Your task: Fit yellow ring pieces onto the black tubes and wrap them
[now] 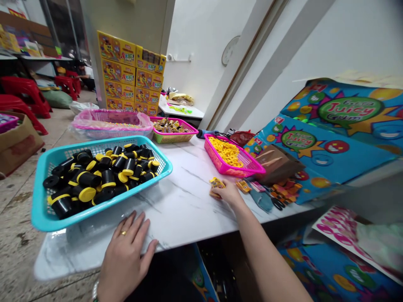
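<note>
My left hand (pixel 127 251), with a ring on one finger, rests flat near the front edge of the table with its fingers stretched out. Beside it stands a turquoise basket (pixel 39 201) of small black cups with yellow lids (pixel 107 178). My right hand (pixel 229 193) pinches a small stack of yellow printed pieces (pixel 216 183) at the tabletop; their exact kind is unclear. Just right of that hand lies another yellow printed piece (pixel 243 186). Behind it, a pink basket (pixel 233 170) holds many small yellow plastic parts (pixel 226 151).
Farther back sit a pink basket of gold-coloured pieces (pixel 170 126) and a plastic-lined pink basket (pixel 110 119). Stacked yellow boxes (pixel 132 79) rise behind. Scissors (pixel 277 204), a blue-grey cloth-like item (pixel 262 199) and large blue cartons (pixel 302 142) crowd the right side.
</note>
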Demonstrator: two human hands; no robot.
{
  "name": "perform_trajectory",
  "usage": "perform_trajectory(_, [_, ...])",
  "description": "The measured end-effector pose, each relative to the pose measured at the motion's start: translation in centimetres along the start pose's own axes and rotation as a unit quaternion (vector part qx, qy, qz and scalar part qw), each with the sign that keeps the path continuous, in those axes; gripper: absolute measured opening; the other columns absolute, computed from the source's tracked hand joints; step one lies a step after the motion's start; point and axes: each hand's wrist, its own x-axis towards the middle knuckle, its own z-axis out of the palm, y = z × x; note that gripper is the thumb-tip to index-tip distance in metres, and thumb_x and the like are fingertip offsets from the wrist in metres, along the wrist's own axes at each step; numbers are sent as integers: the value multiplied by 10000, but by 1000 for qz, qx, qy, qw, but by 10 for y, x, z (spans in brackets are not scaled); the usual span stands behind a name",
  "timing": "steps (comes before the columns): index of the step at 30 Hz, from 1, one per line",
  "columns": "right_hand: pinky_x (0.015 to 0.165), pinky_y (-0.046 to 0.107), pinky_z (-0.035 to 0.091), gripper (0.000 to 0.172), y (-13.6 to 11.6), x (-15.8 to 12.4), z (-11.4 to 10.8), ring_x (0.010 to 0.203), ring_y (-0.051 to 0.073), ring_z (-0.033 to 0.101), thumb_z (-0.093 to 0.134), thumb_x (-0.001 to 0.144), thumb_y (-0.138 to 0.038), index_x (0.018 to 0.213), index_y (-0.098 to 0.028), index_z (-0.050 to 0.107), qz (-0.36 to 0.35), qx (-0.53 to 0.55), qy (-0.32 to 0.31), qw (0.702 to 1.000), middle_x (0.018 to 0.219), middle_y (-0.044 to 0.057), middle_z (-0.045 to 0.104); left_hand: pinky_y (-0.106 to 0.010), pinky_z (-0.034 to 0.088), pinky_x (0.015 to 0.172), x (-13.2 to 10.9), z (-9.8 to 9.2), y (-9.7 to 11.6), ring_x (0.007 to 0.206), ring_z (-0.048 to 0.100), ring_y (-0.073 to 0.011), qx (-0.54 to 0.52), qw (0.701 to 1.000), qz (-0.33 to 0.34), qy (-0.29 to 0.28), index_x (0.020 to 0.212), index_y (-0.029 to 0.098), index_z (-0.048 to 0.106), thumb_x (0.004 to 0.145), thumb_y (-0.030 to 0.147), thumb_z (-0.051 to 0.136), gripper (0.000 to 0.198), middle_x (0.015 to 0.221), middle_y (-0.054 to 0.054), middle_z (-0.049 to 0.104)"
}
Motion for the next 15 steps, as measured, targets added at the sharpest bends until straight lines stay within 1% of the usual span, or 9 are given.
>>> perform_trajectory(2, [659, 280, 552, 172, -6, -16, -4, 772, 178, 682, 647, 819, -221, 969, -141, 617, -66, 56, -49, 995, 898, 47, 710, -521, 484, 981, -1, -1, -1, 1207, 560, -347, -7, 1000, 0, -12, 1197, 132, 607, 911, 327, 581, 347, 1269, -153, 651])
perform_trajectory(5, [679, 263, 540, 218, -20, -38, -9, 784, 178, 679, 705, 729, -242, 922, -168, 635, -167, 106, -148, 969, 852, 10, 716, -521, 477, 1000, -1, -2, -1, 1227, 553, -346, -14, 1000, 0, -23, 1227, 138, 589, 905, 324, 598, 371, 1284, -152, 643])
perform_trajectory(7, [680, 254, 532, 230, -33, -45, -8, 768, 168, 675, 743, 688, -253, 890, -189, 653, -222, 117, -211, 945, 825, -18, 718, -519, 481, 996, 1, -3, -1, 1228, 557, -345, -16, 1000, 3, -25, 1243, 147, 580, 905, 332, 601, 386, 1285, -149, 643])
perform_trajectory(9, [676, 252, 521, 217, -45, -46, -2, 738, 159, 665, 760, 675, -251, 865, -206, 663, -261, 115, -238, 928, 800, -33, 713, -518, 483, 990, 2, -3, -2, 1215, 567, -345, -15, 1000, 8, -23, 1246, 148, 579, 905, 336, 603, 390, 1277, -150, 646])
perform_trajectory(10, [695, 260, 517, 214, -49, -44, 2, 744, 161, 658, 769, 665, -238, 852, -210, 667, -275, 110, -233, 926, 797, -30, 707, -517, 485, 986, 3, -3, -2, 1208, 571, -346, -15, 1000, 10, -22, 1242, 143, 582, 903, 337, 607, 391, 1273, -152, 647])
perform_trajectory(12, [796, 298, 506, 248, -53, -40, 11, 835, 182, 647, 790, 636, -205, 857, -209, 678, -296, 100, -189, 931, 860, -3, 697, -517, 483, 986, 3, -3, -2, 1207, 571, -350, -13, 1000, 12, -23, 1240, 134, 585, 896, 339, 619, 402, 1273, -156, 646])
perform_trajectory(14, [908, 328, 474, 362, -49, -37, 21, 968, 201, 624, 813, 625, -210, 966, -209, 690, -305, 97, -130, 938, 1011, 34, 683, -515, 479, 991, 2, -3, -2, 1219, 567, -352, -11, 999, 10, -30, 1248, 136, 584, 888, 338, 629, 415, 1283, -154, 643])
perform_trajectory(15, [936, 328, 463, 432, -43, -36, 24, 1015, 202, 613, 818, 636, -234, 1046, -214, 682, -304, 97, -103, 942, 1088, 47, 669, -516, 477, 995, 1, -3, -3, 1227, 563, -353, -11, 999, 8, -34, 1253, 139, 581, 886, 337, 632, 420, 1288, -152, 641])
